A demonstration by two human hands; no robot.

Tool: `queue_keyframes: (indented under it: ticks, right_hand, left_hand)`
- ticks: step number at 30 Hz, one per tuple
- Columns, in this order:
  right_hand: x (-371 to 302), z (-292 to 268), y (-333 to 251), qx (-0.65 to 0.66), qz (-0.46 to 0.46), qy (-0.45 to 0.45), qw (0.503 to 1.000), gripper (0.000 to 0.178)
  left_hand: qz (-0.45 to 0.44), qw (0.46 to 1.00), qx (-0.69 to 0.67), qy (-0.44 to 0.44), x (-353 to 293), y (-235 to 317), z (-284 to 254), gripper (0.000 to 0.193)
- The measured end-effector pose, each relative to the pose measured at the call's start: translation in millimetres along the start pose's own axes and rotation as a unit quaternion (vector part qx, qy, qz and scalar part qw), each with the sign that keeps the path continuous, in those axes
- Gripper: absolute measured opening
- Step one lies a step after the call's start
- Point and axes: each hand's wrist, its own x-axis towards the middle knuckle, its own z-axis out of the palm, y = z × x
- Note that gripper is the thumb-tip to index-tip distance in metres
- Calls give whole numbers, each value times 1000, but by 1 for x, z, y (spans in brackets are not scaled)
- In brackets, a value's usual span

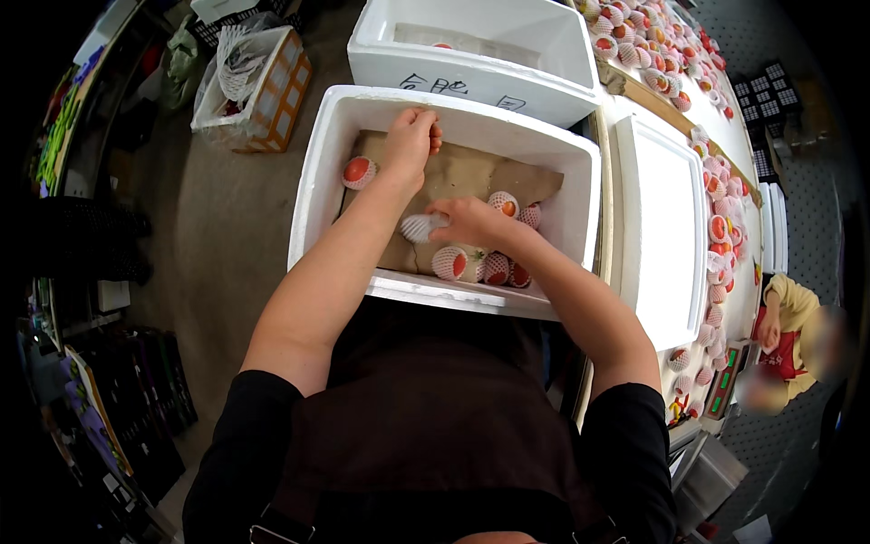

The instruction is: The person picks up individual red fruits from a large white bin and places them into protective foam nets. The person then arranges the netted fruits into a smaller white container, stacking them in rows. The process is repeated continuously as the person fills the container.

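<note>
A white foam box (pixel 308 195) with brown cardboard on its floor stands in front of me. My left hand (pixel 412 143) is over its far left part, fingers curled closed; what is in them, if anything, is hidden. My right hand (pixel 471 222), lower and further right, has its fingertips closed on a white foam net sleeve (pixel 418 228); whether a fruit is inside it does not show. Red fruits in foam nets lie around: a single fruit (pixel 359 172) by the left wall, a fruit (pixel 449 263) at the near side, and several at the right, including one netted fruit (pixel 504 204).
Behind stands a second foam box (pixel 471 95) with one red fruit showing. To the right, a white foam lid (pixel 662 227) lies on a table beside many netted fruits (pixel 720 227). A lined carton (pixel 263 100) stands on the floor. A person (pixel 787 335) is at the far right.
</note>
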Motion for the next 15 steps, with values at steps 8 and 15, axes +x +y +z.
queue_keyframes:
  ticks: [8,15]
  right_hand:
    - [-6,-21,97,-269,224,308,884,50]
    - [4,-23,93,-214,311,248,892,77]
  left_hand:
    - [-13,1000,13,-24,-4,-1,6,11]
    - [-24,998,35,-36,-1,-8,2,11]
